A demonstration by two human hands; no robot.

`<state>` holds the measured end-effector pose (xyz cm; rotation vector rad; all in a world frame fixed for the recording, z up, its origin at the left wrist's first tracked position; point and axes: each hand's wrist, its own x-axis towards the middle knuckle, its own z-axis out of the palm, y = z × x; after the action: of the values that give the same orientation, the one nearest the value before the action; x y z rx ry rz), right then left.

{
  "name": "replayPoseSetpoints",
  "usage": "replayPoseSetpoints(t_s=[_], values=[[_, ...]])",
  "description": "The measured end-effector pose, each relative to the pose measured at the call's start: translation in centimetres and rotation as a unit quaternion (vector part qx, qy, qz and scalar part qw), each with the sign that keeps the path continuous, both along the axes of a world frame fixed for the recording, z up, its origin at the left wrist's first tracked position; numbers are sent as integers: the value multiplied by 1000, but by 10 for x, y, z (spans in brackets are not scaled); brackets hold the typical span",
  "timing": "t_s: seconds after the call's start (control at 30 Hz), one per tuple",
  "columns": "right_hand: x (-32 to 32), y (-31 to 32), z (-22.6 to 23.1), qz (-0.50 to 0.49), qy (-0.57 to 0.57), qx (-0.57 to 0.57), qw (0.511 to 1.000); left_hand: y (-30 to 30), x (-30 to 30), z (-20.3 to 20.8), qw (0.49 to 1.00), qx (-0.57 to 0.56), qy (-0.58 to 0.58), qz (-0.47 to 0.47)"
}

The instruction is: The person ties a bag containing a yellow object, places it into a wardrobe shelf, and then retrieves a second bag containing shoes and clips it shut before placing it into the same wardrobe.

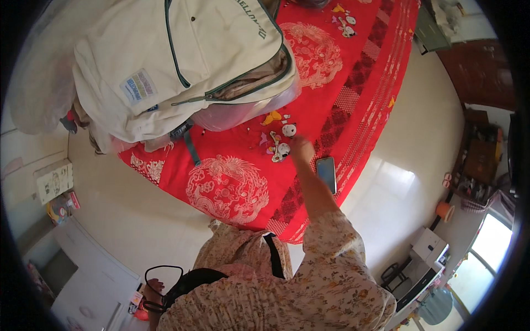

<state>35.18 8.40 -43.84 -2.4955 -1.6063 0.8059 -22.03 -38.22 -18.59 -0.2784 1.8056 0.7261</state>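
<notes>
My right hand [302,149] reaches out over a red patterned bedspread [232,149], fingers drawn together at the edge of a small cluster of panda-shaped pieces [281,150]. Whether those pieces lie loose or are part of the cloth, I cannot tell. Anything between these fingers is hidden. A phone [326,174] lies face up just right of my right forearm. Low at my left side hangs my left hand [155,286], small in view, fingers loosely apart. It is beside a black cable loop [165,268].
A large cream backpack [149,60], partly unzipped, lies on the bed's left. Clear plastic wrapping [41,77] stands beyond it. White cabinets [94,265] line the lower left. A sewing-machine-like white device [428,248] and a wooden shelf [477,160] stand at the right.
</notes>
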Motion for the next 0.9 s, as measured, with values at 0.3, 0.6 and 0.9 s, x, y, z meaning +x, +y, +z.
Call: replayPoseSetpoints(t_s=[0.3, 0.6, 0.9], values=[[120, -382, 65, 195, 122, -672, 704, -16, 10, -35, 960, 200, 27, -195], [84, -256, 67, -71, -66, -172, 980, 75, 4, -51, 960, 143, 96, -221], [88, -183, 47, -179, -139, -103, 968, 64, -18, -42, 952, 183, 56, -241]])
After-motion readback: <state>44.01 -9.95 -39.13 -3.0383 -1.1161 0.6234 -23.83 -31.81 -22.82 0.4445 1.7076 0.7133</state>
